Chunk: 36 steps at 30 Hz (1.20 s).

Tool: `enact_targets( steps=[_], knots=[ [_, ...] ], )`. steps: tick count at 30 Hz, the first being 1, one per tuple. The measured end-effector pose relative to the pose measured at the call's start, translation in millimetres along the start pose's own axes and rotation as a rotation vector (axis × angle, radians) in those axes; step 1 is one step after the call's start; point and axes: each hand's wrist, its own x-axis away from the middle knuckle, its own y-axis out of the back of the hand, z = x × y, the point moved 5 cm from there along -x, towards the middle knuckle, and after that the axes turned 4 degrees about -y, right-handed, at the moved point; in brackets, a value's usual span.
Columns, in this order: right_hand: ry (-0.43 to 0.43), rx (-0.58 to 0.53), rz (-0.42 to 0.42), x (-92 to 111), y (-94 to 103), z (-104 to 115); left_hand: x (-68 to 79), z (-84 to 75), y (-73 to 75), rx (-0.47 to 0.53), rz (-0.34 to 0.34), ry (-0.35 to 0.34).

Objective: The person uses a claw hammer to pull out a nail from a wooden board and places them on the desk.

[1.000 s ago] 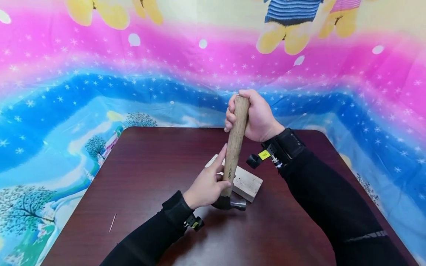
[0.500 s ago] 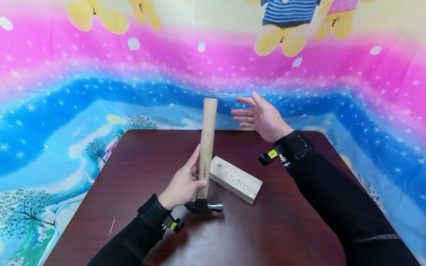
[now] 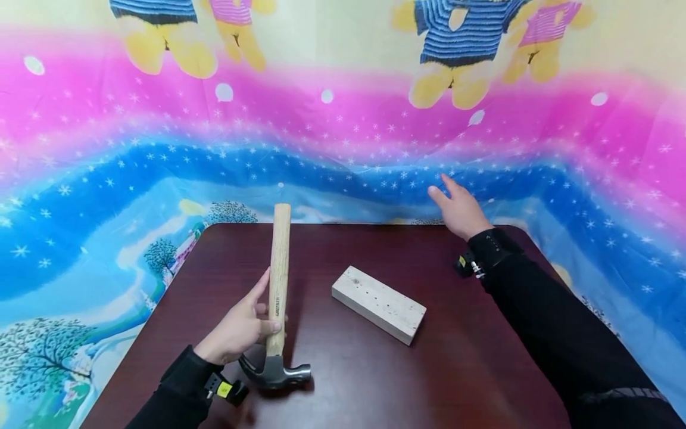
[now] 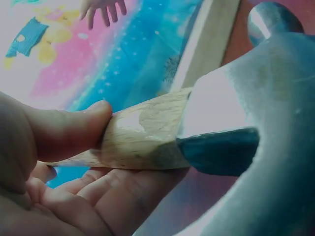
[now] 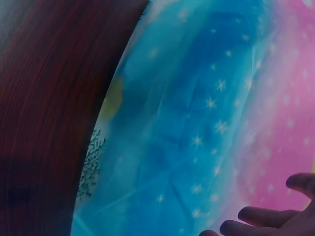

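Observation:
My left hand point(image 3: 238, 328) grips a claw hammer point(image 3: 280, 262) low on its wooden handle, near the head. The handle points up and the dark metal head point(image 3: 274, 374) hangs low over the table. In the left wrist view the thumb point(image 4: 74, 125) presses one side of the handle point(image 4: 142, 135), with the other fingers on the opposite side. My right hand point(image 3: 461, 208) is raised near the table's far right edge, holding nothing, its fingers extended. The right wrist view catches only its fingers point(image 5: 266, 219) at the lower right corner.
A pale wooden block point(image 3: 379, 304) with several small dark spots on top lies slanted on the dark red-brown table point(image 3: 343, 393). Behind the table hangs a colourful printed cloth point(image 3: 343, 131).
The right hand has let go of the handle's top and moved away to the right. Holding the hammer, the left hand has shifted left. The nail-like thin rod at left is no longer visible.

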Motion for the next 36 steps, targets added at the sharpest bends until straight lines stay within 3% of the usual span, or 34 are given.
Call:
enact_targets(
  steps=[3,9,15,19,24,31,36],
  knots=[
    [-0.051,-0.026,-0.013,-5,5.1,-12,7.1,8.7,5.0,-0.025,-0.005,0.037],
    [-0.075,-0.006,-0.064,-15,14.2,-34,11.2,19.3,10.9,-0.049,-0.026,0.060],
    [-0.154,-0.005,-0.037,-11,10.2,-53,12.6,31.5,6.3,-0.060,-0.015,0.092],
    [-0.192,-0.028,-0.031,-9,7.2,-63,16.1,39.6,3.2,-0.124,-0.060,0.127],
    [-0.210,-0.035,-0.035,-10,7.8,-75,17.0,42.5,3.7,-0.190,-0.105,0.143],
    [-0.214,-0.012,-0.035,-12,8.5,-84,13.9,45.6,5.1,-0.258,-0.074,0.124],
    [-0.207,0.027,-0.031,-11,8.9,-85,12.6,49.1,6.9,-0.305,-0.097,0.144]
  ],
)
